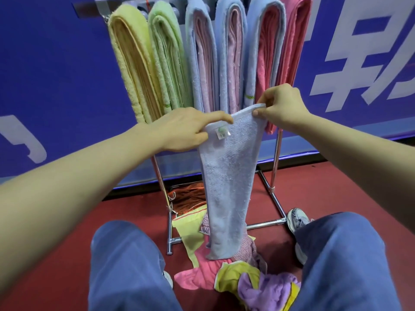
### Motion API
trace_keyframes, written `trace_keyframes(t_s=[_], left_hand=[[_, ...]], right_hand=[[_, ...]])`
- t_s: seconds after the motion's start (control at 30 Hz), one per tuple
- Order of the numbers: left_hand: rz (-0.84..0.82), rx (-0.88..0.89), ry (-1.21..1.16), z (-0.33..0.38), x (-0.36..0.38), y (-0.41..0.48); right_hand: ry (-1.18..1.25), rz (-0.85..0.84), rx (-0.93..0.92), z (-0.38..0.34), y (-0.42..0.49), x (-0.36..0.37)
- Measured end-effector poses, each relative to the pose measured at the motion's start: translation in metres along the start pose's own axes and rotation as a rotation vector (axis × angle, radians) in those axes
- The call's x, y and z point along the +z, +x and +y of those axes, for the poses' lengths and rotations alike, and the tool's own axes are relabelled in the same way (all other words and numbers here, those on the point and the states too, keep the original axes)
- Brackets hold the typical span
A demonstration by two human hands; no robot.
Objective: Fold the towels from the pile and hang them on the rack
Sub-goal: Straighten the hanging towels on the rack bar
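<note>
Noted: blue towel hung lengthwise before the rack, its tail on the pile — left grip and right grip each pinching a top corner. I judged folding in hand; next — halve it, drape it over the bar.

On rack: hung towels; held towel before them; pile on floor beneath.

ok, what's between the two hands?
Head view: the top hem of the light blue towel spans from the left hand to the right hand, both pinching it.
</note>
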State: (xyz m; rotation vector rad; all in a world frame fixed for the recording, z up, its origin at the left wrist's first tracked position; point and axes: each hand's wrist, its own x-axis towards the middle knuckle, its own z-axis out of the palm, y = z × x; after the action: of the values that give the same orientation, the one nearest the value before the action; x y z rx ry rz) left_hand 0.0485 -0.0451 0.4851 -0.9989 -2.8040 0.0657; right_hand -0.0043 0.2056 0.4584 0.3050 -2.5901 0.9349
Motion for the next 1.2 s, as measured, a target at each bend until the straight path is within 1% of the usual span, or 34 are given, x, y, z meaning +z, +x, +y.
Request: trace_keyframes(t_s=[0.1,0.27,0.4,0.5,0.6,0.73,0.87,1.13,1.2], left_hand=[[-0.051,-0.076,-0.01,0.0,0.002,0.002],[-0.073,-0.31,-0.209,-0.003,0.008,0.009],[-0.057,-0.502,-0.539,0.005,0.013,0.018],[-0.052,-0.594,-0.715,0.013,0.014,0.024],[-0.058,-0.604,-0.824,0.017,0.018,0.025],[-0.047,-0.579,-0.929,0.023,0.017,0.024],[-0.049,-0.635,-0.992,0.02,0.015,0.025],[-0.096,-0.668,-1.005,0.018,0.011,0.022],[-0.087,-0.681,-1.017,0.017,0.011,0.023]], right_hand=[[0.029,-0.002,0.023,0.0,-0.003,0.002],[0.125,-0.002,0.021,-0.008,-0.015,0.01],[0.138,-0.036,-0.089,-0.03,-0.034,0.028],[0.241,-0.033,-0.081,-0.041,-0.043,0.048],[0.319,0.009,-0.031,-0.046,-0.042,0.063],[0.338,0.026,-0.002,-0.049,-0.042,0.071],[0.32,0.031,-0.035,-0.051,-0.047,0.07],[0.323,0.036,-0.124,-0.043,-0.051,0.067],[0.324,0.043,-0.137,-0.043,-0.052,0.066]])
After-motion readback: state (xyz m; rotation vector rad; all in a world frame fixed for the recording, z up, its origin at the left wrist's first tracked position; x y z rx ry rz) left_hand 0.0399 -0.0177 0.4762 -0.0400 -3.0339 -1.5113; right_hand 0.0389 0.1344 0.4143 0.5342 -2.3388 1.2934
